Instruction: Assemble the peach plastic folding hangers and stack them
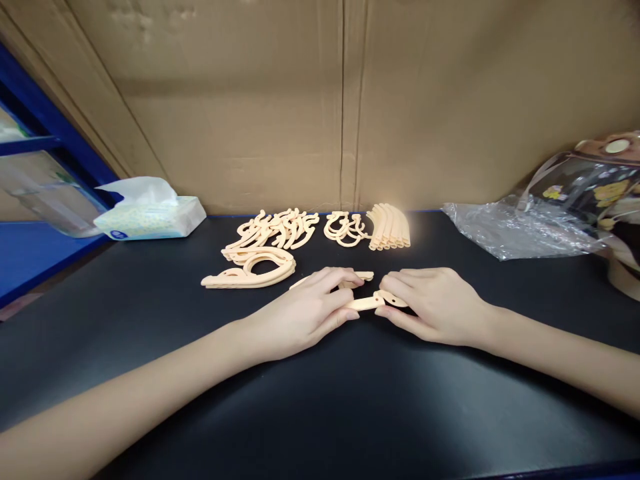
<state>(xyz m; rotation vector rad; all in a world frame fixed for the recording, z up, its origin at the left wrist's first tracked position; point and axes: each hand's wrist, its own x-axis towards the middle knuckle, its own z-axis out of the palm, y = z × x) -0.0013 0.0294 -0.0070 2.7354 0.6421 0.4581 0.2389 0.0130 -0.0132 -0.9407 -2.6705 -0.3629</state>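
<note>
My left hand [313,310] is closed on a cream plastic hanger arm [367,304], whose end sticks out past the fingertips. My right hand [435,303] pinches a second cream piece, a hanger part with small holes [393,299]. The two pieces meet end to end between my hands, low over the black table [320,413]; whether they are joined I cannot tell. Just behind my left fingers lies another cream piece [367,275], partly hidden by the hand. Left of it rests a small stack of folded cream hangers [270,267].
Along the back lie a pile of curved arms [280,228], several cream hooks [345,227] and a neat row of curved arms [389,227]. A tissue pack [155,217] stands at left. Clear plastic wrapping [520,227] and a transparent bag [600,180] are at right, before a cardboard wall [240,120].
</note>
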